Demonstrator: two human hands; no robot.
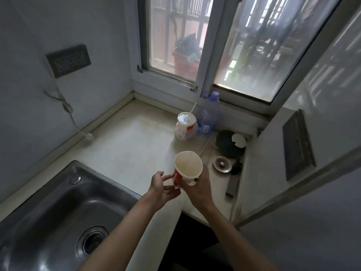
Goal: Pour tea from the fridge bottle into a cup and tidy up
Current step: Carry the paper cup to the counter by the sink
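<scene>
Paper cup (188,167) sits at centre frame, tilted with its pale inside towards the camera, above the counter (127,145). Its outer print is red and white, but no words on it can be read. Sweeping from the left: a grey socket plate (68,60) is on the wall at upper left, with a cord (66,106) hanging from it down to the counter edge. The steel sink (48,202) fills the lower left, drain showing. Then the left hand (163,189), fingers loose and spread, holding nothing, its fingertips right at the cup's red side; contact is too close to call. The right hand (197,187) grips the cup from below and behind. Further back, under the window (175,36), stands a lidded cup with a straw (185,125), red and white print, illegible. Just beside it is a clear plastic bottle (208,114) with a purple cap and a blue label too blurred to read. To the right lie a dark round object (228,147) and a small metal strainer (222,164).
</scene>
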